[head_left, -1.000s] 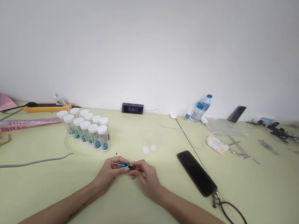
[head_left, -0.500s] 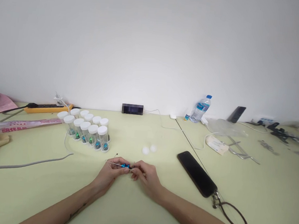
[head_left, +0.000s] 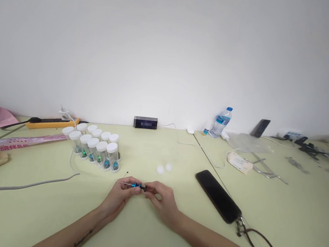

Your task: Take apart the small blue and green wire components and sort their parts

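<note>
My left hand (head_left: 121, 198) and my right hand (head_left: 160, 200) meet at the middle of the pale green table (head_left: 153, 235), both pinched on a small blue tool (head_left: 137, 185) with a black end and a thin metal needle pointing left. The left fingers grip the blue barrel, the right fingers hold the black end. A cluster of clear vials with white caps (head_left: 94, 146), holding blue and green parts, stands behind and to the left. Two white caps (head_left: 164, 168) lie loose just beyond my hands.
A black phone (head_left: 218, 196) with a looped strap (head_left: 260, 245) lies to the right. A grey cable (head_left: 25, 184) runs along the left. An orange power strip (head_left: 51, 121), a pink packet (head_left: 26, 140), a water bottle (head_left: 220, 122) and metal clutter sit further back.
My hands and the blue tool stay together with barely any movement. The whole scene sits slightly lower in the picture, as my head has tilted up a little.
</note>
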Available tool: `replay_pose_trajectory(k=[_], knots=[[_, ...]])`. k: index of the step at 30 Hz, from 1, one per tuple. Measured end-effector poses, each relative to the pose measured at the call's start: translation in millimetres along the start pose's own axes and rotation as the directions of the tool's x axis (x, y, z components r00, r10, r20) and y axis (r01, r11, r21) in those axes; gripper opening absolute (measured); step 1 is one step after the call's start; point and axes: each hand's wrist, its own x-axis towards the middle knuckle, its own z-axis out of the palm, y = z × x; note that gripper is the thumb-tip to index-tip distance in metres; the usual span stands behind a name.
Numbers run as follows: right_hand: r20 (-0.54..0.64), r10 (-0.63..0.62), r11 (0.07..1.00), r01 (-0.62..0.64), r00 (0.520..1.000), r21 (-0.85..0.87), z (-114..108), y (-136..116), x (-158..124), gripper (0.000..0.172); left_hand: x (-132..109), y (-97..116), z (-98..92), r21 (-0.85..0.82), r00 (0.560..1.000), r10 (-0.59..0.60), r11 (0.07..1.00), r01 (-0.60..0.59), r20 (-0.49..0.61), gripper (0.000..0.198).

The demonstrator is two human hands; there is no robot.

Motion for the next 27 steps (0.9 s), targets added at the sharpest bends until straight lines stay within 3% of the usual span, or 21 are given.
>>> replay_pose_trajectory(k=[4,7,13,19,27], knots=[[0.018,0.084,0.996,-0.085,0.996,0.041,-0.5,1.8,1.0,0.012,0.3,-1.5,-1.0,0.017,1.000,-0.004,1.000,0.004,-0.004,0.016],[0.056,0.105,0.991,-0.109,0.993,0.083,-1.0,4.1,1.9,0.019,1.8,-1.8,-0.8,-0.004,1.000,-0.002,1.000,0.002,-0.020,0.016],[0.030,-0.013,0.977,0.006,0.999,0.211,-2.0,5.2,-0.6,0.043,3.8,0.3,-0.4,-0.072,0.997,0.024,0.997,-0.029,-0.074,0.019],[0.057,-0.075,0.983,0.064,0.996,0.170,-2.9,0.9,-1.2,0.043,3.9,0.2,-0.9,-0.078,0.996,0.037,0.996,-0.043,-0.080,0.022],[0.047,-0.025,0.982,0.015,0.999,0.188,-0.9,6.7,-2.4,0.044,3.2,1.5,0.0,-0.041,0.994,0.037,0.998,-0.042,-0.105,0.024]])
